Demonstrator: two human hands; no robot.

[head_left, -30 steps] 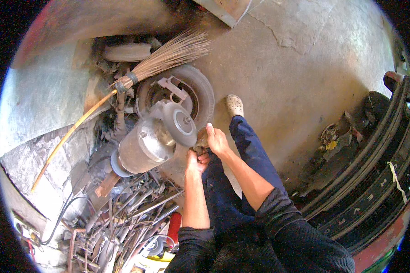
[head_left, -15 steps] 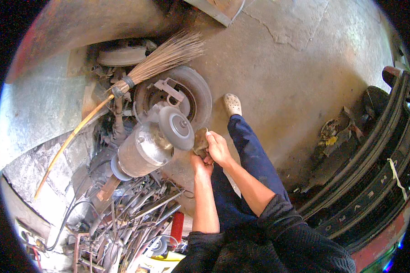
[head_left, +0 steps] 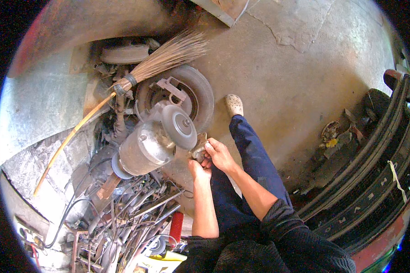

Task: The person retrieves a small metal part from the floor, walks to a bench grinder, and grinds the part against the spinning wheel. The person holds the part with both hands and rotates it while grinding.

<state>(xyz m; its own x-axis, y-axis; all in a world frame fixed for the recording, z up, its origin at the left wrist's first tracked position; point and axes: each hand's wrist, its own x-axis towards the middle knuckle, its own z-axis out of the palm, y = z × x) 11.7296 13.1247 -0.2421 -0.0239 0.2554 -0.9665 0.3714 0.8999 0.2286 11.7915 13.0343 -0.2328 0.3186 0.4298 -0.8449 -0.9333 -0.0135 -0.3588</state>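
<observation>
A bench grinder (head_left: 146, 150) stands at left of centre, its round grey grinding wheel (head_left: 174, 123) facing me. My right hand (head_left: 220, 154) is closed on a small brownish-grey metal piece (head_left: 198, 148) right beside the wheel's lower right edge. From below, my left hand (head_left: 199, 170) grips the same piece, its fingers curled under it. Most of the piece is covered by my fingers, so its full shape is hidden. Whether it touches the wheel I cannot tell.
Behind the grinder lies a tyre (head_left: 205, 98), with a stick broom (head_left: 164, 59) resting above it. Scrap metal rods (head_left: 123, 223) are heaped at lower left, near a red cylinder (head_left: 176, 227). Long dark bumper-like parts (head_left: 364, 182) line the right side.
The metal piece has tilted slightly in my hands, and more of its greyish face shows. Both hands stay beside the wheel; the whole view has shifted a little.
</observation>
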